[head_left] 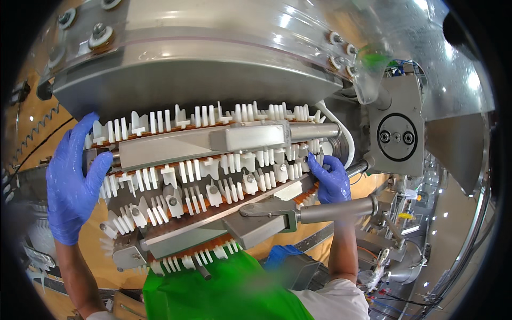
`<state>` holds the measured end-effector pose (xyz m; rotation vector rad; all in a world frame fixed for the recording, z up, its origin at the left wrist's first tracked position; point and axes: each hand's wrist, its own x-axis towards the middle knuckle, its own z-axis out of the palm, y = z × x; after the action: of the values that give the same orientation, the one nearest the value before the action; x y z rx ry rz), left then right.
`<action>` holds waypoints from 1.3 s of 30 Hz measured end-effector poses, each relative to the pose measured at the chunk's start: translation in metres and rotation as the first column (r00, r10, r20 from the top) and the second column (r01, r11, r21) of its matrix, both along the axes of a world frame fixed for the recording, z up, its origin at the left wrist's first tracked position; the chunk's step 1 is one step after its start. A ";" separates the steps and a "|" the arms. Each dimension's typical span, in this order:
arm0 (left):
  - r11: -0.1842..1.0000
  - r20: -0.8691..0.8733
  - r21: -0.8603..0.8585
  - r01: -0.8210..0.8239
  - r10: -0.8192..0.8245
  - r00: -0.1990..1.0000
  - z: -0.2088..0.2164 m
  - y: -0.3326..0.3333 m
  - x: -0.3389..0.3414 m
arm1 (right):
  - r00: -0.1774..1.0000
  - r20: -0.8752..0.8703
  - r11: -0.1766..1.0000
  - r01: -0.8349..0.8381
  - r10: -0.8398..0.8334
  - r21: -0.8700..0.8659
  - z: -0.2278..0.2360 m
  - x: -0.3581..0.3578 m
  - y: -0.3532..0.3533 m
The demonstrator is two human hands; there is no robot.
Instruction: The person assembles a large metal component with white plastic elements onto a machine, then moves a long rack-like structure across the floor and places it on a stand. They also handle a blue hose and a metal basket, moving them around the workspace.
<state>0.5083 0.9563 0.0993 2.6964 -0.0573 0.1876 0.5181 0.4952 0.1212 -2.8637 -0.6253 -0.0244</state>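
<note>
In front of me is an upper metal conveyor unit (170,149). A brown belt with rows of white plastic teeth (234,161) runs around it. My left hand (72,186), in a blue glove, grips its left end, thumb on the near side and fingers over the far side. At the right end, my right hand (334,184), also blue-gloved, has its thumb and fingertips closed on the toothed belt's edge; some fingers are hidden. Nearer to me slants a second toothed conveyor unit (197,234), with a metal handle bar (338,210) extending right past my right forearm.
A curved steel housing (202,74) hangs over the units, with a clear plastic guard (224,24) above. To the right stands a metal block with a round plate (397,137). A white hose (345,133) bends beside the upper unit. My green apron (213,290) is close below.
</note>
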 end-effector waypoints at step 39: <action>0.944 0.035 -0.053 -0.326 0.328 0.944 0.007 -0.026 -0.023 | 0.891 0.120 0.895 0.445 -0.437 -0.043 -0.002 -0.028 0.036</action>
<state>0.4850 0.9305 0.1065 2.6385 0.3805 0.3429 0.4904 0.5312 0.1189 -3.0228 0.0255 -0.2332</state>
